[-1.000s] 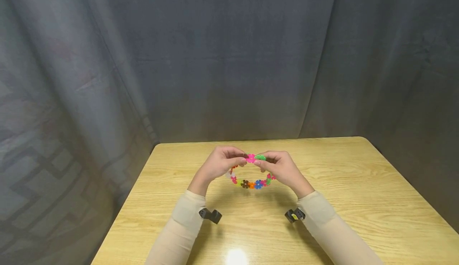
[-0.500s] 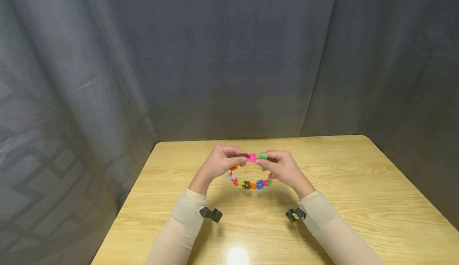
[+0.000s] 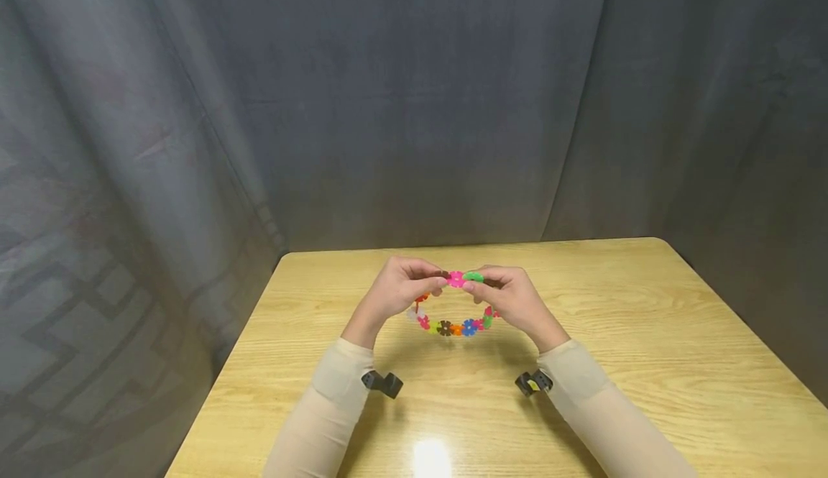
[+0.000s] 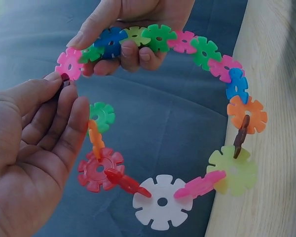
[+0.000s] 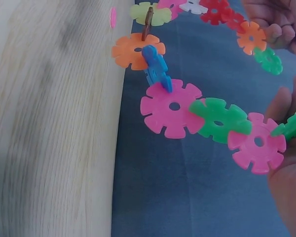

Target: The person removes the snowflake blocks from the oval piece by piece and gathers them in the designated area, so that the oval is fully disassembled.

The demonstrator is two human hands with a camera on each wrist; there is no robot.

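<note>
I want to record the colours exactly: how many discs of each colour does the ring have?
Ring, left wrist view:
pink: 4
green: 4
yellow-green: 2
blue: 2
orange: 2
red: 2
brown: 2
white: 1
Total: 19 visible

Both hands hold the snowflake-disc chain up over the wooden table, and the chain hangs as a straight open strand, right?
Not a straight strand. The left wrist view shows the disc chain curving round into a ring, its ends meeting between the left hand and the right hand. Both hands do hold it up over the wooden table.
</note>
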